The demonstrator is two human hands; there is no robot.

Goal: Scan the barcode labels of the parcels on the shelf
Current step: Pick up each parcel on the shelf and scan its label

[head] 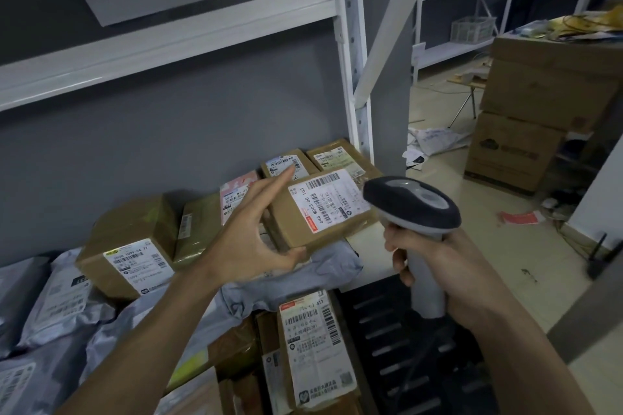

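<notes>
A small brown parcel [293, 229] lies tilted on top of other parcels at the right end of the shelf. Its white barcode label [332, 199] faces up. My left hand [246, 232] lies against the parcel's left side with straight fingers, and the thumb touches its near corner. My right hand [438, 266] grips the handle of a grey and black barcode scanner [414, 205]. The scanner's head sits just right of the label and points toward it.
More labelled boxes [128, 246] and grey poly mailers [50, 296] crowd the shelf to the left. A labelled carton [313, 347] sits lower down beside a black slotted crate [404, 347]. The white shelf upright [354, 77] stands behind. Stacked cartons [539, 104] rise at right.
</notes>
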